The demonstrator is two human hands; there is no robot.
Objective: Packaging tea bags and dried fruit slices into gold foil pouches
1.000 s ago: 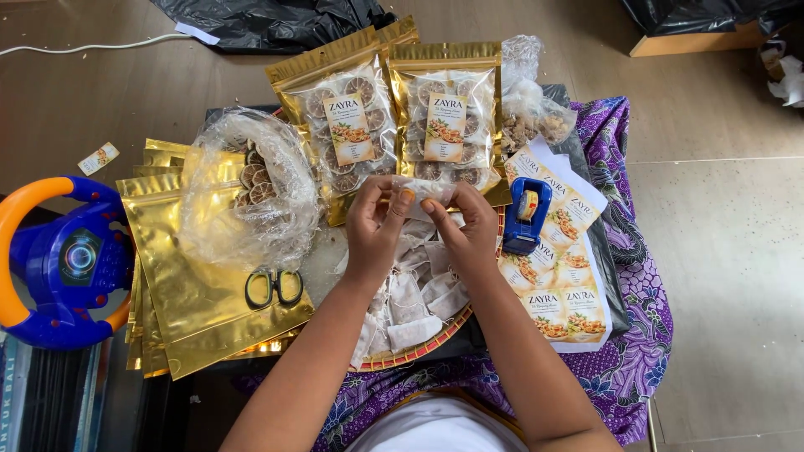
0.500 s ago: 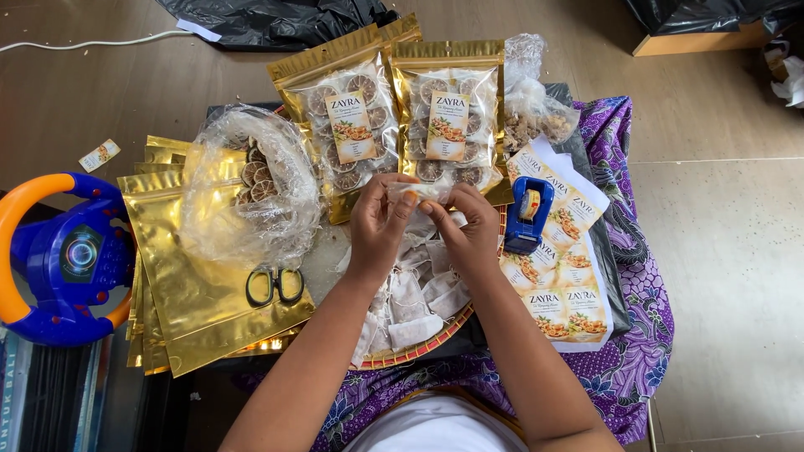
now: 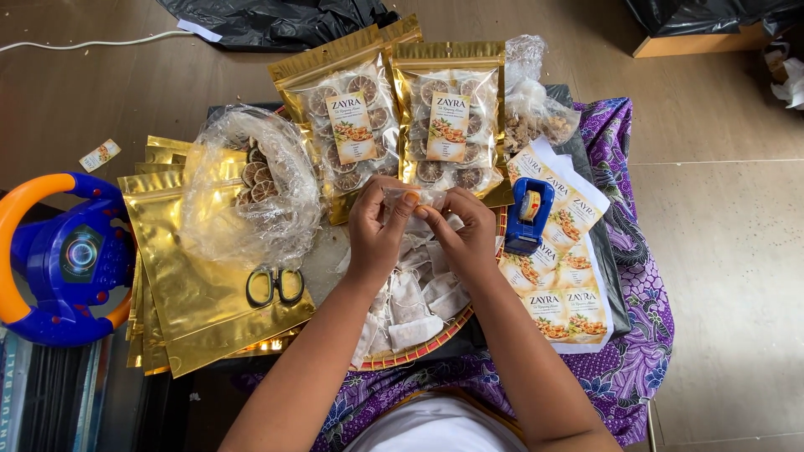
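Note:
Both of my hands are raised over a round woven tray (image 3: 435,339) heaped with several small white sachets (image 3: 414,305). My left hand (image 3: 378,224) and my right hand (image 3: 459,230) pinch one small white sachet (image 3: 412,197) between their fingertips, each at one end. Just beyond the hands lie two gold pouches with clear windows showing dried citrus slices (image 3: 352,117), (image 3: 450,117).
A stack of empty gold pouches (image 3: 180,285) lies at left with black scissors (image 3: 275,286) and a clear bag of dried slices (image 3: 251,184) on it. A blue tape dispenser (image 3: 529,216) rests on label sheets (image 3: 563,285) at right. A blue-and-orange toy steering wheel (image 3: 59,259) sits far left.
My hands have stayed over the tray, with the fingers shifting slightly on the small sachet. Nothing else has moved.

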